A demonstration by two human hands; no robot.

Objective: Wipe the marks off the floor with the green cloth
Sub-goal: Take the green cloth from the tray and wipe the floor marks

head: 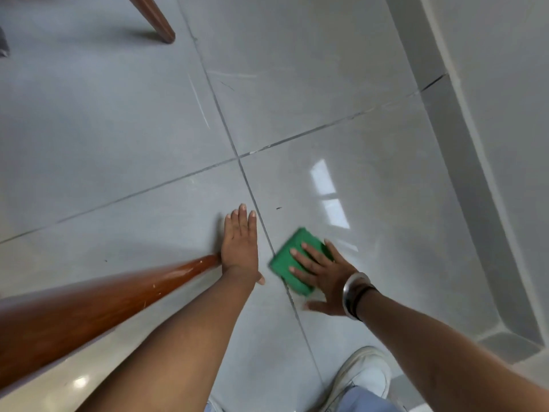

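Open grey floor stretches ahead of both hands as far as the far wooden leg. On the left, a near wooden leg touches the left hand; on the right, the skirting bounds the tiles, and a white shoe stands behind

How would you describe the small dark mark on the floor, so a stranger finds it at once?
Start where the four tiles meet, and follow the grout line toward the hands. The mark lies just right of it, beyond the cloth. It is a short black dash; the farther scratches are long and pale.
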